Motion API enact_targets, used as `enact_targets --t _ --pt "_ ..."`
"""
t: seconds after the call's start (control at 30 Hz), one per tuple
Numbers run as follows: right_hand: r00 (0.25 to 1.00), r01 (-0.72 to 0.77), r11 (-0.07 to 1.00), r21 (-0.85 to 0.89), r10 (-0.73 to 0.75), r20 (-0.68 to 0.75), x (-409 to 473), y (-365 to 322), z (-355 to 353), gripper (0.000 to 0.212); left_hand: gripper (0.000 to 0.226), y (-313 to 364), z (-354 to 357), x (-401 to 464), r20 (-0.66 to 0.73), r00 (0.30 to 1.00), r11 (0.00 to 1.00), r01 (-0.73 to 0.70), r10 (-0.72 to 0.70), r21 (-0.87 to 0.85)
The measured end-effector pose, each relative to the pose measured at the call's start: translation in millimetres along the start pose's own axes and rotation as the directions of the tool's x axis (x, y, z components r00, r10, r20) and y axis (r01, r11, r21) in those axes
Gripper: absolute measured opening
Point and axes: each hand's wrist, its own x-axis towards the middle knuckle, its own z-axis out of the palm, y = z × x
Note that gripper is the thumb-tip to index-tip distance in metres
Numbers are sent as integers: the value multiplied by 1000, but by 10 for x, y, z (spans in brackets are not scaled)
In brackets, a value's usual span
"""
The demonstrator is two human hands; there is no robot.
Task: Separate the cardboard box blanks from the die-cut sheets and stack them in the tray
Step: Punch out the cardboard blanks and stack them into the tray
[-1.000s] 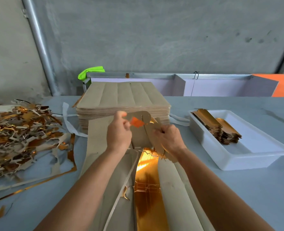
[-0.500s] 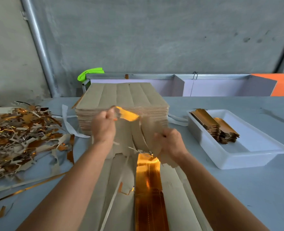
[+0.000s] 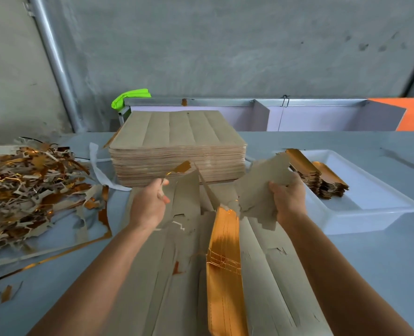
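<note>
Now you are mid-separation: the die-cut sheet (image 3: 225,275) lies on the table (image 3: 371,275) in front of you, grey side up with one gold strip turned over, and its far end is torn open between your hands. Your right hand (image 3: 288,200) is curled round a freed box blank (image 3: 259,187), thumb on top, holding it clear of the sheet and tilted, its jagged lower edge just above the gold strip; whether it has fully parted from the sheet I cannot tell. Your left hand (image 3: 150,202) pinches a thin waste sliver (image 3: 179,169) with a gold tip between thumb and fingers, raised near the stack of uncut sheets (image 3: 176,146). Judged from this, the step in hand is stripping trim off one blank. Next move calls for two disposals: the blank goes right into the white tray (image 3: 371,209), laid flat on the stacked blanks (image 3: 320,175) already at its far-left corner, gold faces matching; the sliver goes left to the scrap pile (image 3: 26,185). Mind the ragged tabs on the blank, thin board, likely to crease if you squeeze harder. Several strips of the sheet look unpulled, and the tall stack behind is untouched, so the task reads as early.
</note>
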Motion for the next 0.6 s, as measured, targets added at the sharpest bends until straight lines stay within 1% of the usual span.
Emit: enact_targets --t 0.03,0.1,0.13,0.17,0.23,0.27,0.3,0.37,0.43,0.5,0.53,0.6 --pt "999 50 995 -88 -50 4 16 10 -21 51 34 17 23 -32 36 999 1000 -20 19 6" --pt "994 108 973 -203 -100 49 27 24 -45 60 22 53 93 -120 116 993 999 -31 29 17" --pt "992 112 972 -207 -98 73 21 29 -48 62 14 77 143 -189 182 983 1000 -21 18 16" --pt "992 105 977 -186 -89 92 10 36 -43 62 14 115 196 -270 261 965 1000 -1 -2 10" --pt "991 82 988 -130 -66 120 -21 51 -21 61 36 197 331 -428 389 920 999 50 -45 -3" --pt "990 70 991 -114 -55 131 -32 54 -7 61 46 235 404 -486 415 908 998 54 -56 18" --pt "989 61 993 -97 -47 139 -44 51 6 60 53 261 472 -529 417 907 997 44 -63 56" --pt "987 58 996 -64 -48 152 -66 29 21 59 52 278 576 -567 388 918 991 24 -75 133" --pt "983 75 996 -40 -68 169 -73 1 10 59 47 271 633 -580 358 928 988 55 -104 146" --pt "980 93 995 -26 -87 179 -70 -32 -13 58 56 235 683 -587 321 937 984 92 -137 150" --pt "980 108 994 -19 -104 168 -62 -48 -26 57 58 217 700 -595 303 942 982 100 -145 160" --pt "985 143 989 31 -146 92 -28 -85 -62 54 52 190 711 -609 283 946 977 107 -157 184"
